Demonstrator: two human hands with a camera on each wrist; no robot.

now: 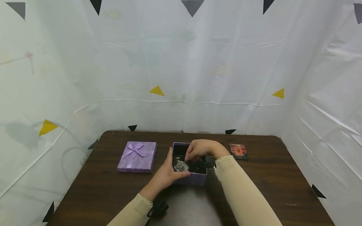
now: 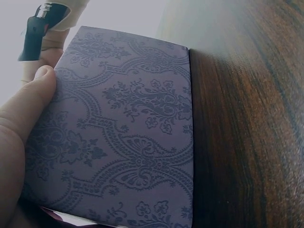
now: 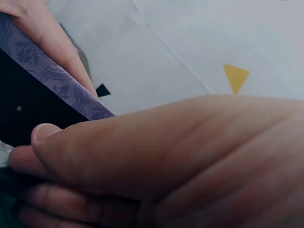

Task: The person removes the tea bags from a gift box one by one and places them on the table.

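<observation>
An uncovered purple patterned box (image 1: 195,180) with a dark inside stands on the table. My left hand (image 1: 165,173) grips its near left corner, fingers along the left side and thumb over the front; the left wrist view shows the thumb against the embossed wall (image 2: 142,123). My right hand (image 1: 199,149) reaches into the box from above, its fingers curled. Thumb and forefinger pinch the edge of a small grey-white patterned item (image 1: 181,166), whose kind I cannot tell. In the right wrist view only a sliver of that whitish item (image 3: 4,154) shows at the fingertips.
A purple lid (image 1: 135,160) with a ribbon bow lies to the left. A small red-and-dark picture card or booklet (image 1: 238,151) lies at the back right. The brown table (image 1: 271,188) meets white sheeting (image 1: 181,62) at the back and sides.
</observation>
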